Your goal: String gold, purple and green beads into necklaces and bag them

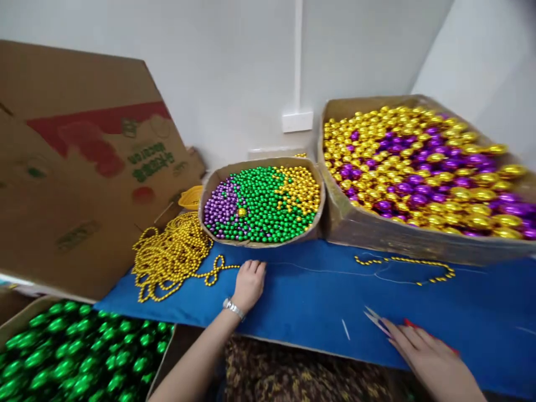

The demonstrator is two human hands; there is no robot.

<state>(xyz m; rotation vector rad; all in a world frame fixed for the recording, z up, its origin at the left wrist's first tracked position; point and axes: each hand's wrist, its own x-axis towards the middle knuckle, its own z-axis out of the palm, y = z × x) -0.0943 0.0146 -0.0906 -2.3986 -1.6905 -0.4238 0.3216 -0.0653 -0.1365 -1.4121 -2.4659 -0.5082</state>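
Observation:
My left hand [249,283] rests on the blue cloth [318,296], fingers curled down, at the end of a gold bead string [215,272] that runs from a heap of gold bead strings [171,254]. A thin white thread [335,272] runs along the cloth to a short gold beaded strand [414,268]. My right hand [431,360] lies flat with its fingers extended on red-handled snips [381,322] near the front edge. A small white needle-like piece [345,329] lies between the hands.
A round cardboard tub [262,240] holds purple, green and gold beads. A big box [402,234] of gold and purple oval beads stands right. A box of green beads [75,357] sits lower left, a cardboard sheet [84,167] leans left.

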